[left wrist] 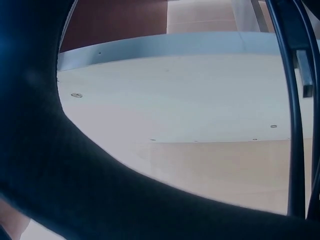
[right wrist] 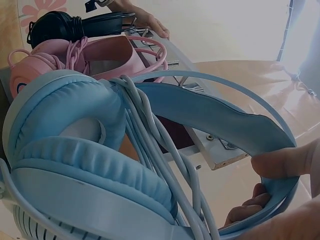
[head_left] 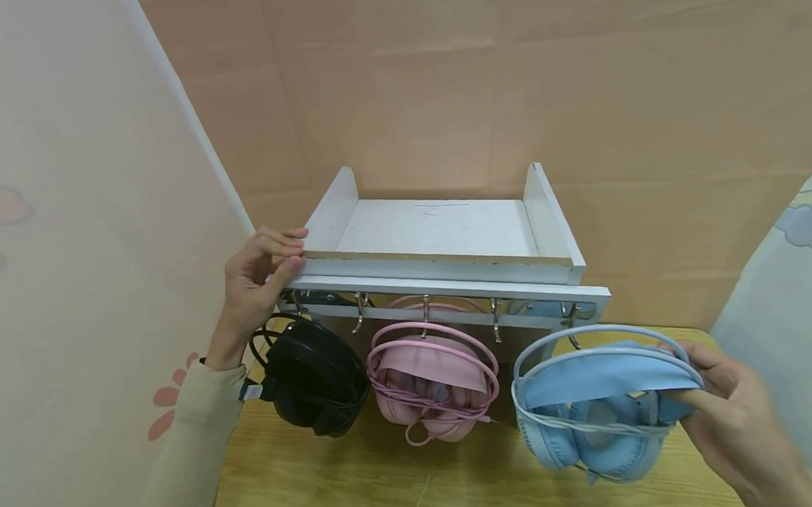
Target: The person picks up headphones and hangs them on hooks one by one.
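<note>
My right hand (head_left: 742, 417) pinches the headband of light-blue headphones (head_left: 606, 386) at its right side, thumb on the padded strap. Their cord is wrapped around the ear cups. The headband is close to the rightmost metal hook (head_left: 571, 323); whether it touches the hook I cannot tell. With my left hand (head_left: 256, 276) I grip the left end of a white shelf (head_left: 439, 270). Below that hand hang black headphones (head_left: 317, 375), which fill much of the left wrist view. Pink headphones (head_left: 434, 377) hang from the middle hook (head_left: 426, 312).
Several hooks line the shelf's front rail (head_left: 445, 288). Beneath is a wooden tabletop (head_left: 449, 485). Brown paper (head_left: 525, 91) covers the back, and pale printed panels (head_left: 85, 191) stand at both sides.
</note>
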The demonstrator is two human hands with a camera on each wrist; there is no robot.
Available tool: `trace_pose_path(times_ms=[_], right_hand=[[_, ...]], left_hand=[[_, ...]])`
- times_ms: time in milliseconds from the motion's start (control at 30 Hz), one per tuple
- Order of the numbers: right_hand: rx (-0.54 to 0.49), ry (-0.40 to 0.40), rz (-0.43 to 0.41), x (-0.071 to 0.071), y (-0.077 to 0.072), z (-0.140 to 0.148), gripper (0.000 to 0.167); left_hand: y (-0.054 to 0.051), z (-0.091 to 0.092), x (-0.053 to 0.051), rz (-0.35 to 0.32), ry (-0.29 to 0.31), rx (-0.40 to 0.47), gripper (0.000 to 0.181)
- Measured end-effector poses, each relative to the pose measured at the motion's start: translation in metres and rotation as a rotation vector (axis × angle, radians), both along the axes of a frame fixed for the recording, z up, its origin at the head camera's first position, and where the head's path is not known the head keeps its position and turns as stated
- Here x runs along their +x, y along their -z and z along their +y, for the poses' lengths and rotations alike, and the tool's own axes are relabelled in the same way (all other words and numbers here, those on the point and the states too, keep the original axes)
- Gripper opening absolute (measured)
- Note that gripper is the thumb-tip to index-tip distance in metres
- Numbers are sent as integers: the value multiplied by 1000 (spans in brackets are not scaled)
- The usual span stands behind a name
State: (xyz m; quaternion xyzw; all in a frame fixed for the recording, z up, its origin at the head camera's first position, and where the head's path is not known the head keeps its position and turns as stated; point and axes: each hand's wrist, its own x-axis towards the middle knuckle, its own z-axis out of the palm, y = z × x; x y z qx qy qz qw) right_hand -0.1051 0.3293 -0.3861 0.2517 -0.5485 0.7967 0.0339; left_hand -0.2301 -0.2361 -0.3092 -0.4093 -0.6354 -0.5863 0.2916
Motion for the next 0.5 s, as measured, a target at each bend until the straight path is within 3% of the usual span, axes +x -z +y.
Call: trace_pose_path(times_ms=[500], right_hand=[[-30, -12, -9, -5, -2, -16, 50]], left_hand=[[1, 0, 0, -7, -27, -13, 37]])
